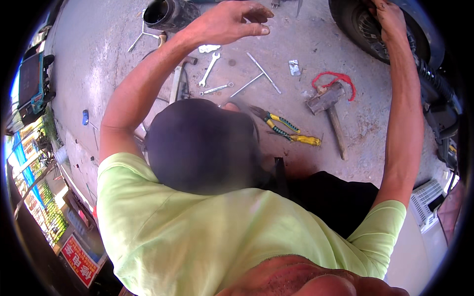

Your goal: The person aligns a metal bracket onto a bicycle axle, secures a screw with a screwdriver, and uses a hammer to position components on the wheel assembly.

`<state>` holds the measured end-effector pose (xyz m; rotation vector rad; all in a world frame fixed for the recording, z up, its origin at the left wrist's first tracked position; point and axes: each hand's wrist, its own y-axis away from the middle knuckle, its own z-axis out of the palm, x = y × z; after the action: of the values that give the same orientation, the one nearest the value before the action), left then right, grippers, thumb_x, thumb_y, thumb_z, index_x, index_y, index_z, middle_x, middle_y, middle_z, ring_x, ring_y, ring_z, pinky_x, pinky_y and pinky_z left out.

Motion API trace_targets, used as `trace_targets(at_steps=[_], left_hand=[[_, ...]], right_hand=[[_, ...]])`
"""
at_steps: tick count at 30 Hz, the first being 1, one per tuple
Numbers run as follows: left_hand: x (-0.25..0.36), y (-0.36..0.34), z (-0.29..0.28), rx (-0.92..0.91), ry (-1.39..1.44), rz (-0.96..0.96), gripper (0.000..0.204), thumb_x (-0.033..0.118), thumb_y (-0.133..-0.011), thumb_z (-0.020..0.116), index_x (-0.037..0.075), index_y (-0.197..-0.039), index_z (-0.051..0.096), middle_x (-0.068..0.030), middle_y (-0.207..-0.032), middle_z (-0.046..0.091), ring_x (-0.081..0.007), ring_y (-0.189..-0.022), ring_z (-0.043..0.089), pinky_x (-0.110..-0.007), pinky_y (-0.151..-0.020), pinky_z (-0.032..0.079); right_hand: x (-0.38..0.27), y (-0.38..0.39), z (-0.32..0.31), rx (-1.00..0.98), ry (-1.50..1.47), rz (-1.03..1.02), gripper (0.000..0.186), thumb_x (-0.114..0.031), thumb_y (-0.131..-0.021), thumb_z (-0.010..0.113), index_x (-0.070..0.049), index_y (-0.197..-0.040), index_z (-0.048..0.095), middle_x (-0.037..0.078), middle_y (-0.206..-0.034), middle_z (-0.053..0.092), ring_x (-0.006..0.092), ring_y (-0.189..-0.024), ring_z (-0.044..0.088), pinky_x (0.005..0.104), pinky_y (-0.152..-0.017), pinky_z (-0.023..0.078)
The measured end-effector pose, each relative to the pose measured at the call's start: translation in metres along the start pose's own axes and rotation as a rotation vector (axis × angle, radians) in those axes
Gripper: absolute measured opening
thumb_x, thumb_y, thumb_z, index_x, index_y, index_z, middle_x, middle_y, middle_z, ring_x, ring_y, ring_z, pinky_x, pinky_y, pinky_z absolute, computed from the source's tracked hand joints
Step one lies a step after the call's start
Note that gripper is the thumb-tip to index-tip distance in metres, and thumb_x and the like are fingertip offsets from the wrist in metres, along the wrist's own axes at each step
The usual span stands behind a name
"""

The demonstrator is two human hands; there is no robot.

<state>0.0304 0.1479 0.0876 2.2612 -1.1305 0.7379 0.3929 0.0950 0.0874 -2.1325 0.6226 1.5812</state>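
Note:
My left hand [239, 20] hangs in the air near the top edge, palm bent down, thumb and fingers apart with nothing between them. A black cylindrical container [170, 15] stands just left of it. At the upper right, my right hand [392, 22] reaches to a wheel with a black tyre [345, 22]. Its fingers are closed at the hub side, and what they grip is hidden. Below the hands lie an open-end wrench [210, 70], a smaller wrench [217, 89] and a T-handle wrench [261, 74].
Pliers [276, 121] and a yellow-handled screwdriver [306, 140] lie near my knee. A sledgehammer [336, 126] rests beside a red strap [351, 84]. Another hammer [176, 81] and a three-way wrench [143, 34] lie leftward. A vehicle [34, 86] stands far left.

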Motion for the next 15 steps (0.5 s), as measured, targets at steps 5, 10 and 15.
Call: trace_targets(at_steps=[5,10,15], left_hand=[[-0.085,0.152,0.080,0.230,0.307,-0.611,0.038,0.025,-0.098,0.067,0.000,-0.127,0.065,-0.0138,-0.116,0.072,-0.0213,-0.107,0.067,-0.035,-0.098,0.051],[-0.086,0.280,0.178,0.170,0.370,-0.824,0.031,0.021,-0.094,0.067,0.001,-0.118,0.069,-0.0138,-0.104,0.073,-0.0218,-0.097,0.069,-0.036,-0.088,0.053],[-0.078,0.337,0.212,0.120,0.353,-0.908,0.026,0.019,-0.091,0.067,0.003,-0.111,0.070,-0.0140,-0.095,0.072,-0.0228,-0.088,0.069,-0.036,-0.081,0.054]], right_hand=[[0.022,-0.025,-0.002,-0.117,-0.015,0.102,0.035,-0.033,-0.089,0.079,-0.002,-0.105,0.076,0.000,-0.096,0.072,0.0088,-0.080,0.060,0.0225,-0.073,0.044],[0.048,-0.050,-0.024,-0.091,0.090,0.152,0.031,-0.026,-0.093,0.076,-0.006,-0.116,0.075,0.001,-0.112,0.073,0.0090,-0.099,0.064,0.0241,-0.080,0.046],[0.057,-0.056,-0.035,-0.069,0.072,0.061,0.034,-0.025,-0.095,0.074,-0.005,-0.122,0.074,0.004,-0.116,0.072,0.0114,-0.097,0.064,0.0250,-0.084,0.047]])
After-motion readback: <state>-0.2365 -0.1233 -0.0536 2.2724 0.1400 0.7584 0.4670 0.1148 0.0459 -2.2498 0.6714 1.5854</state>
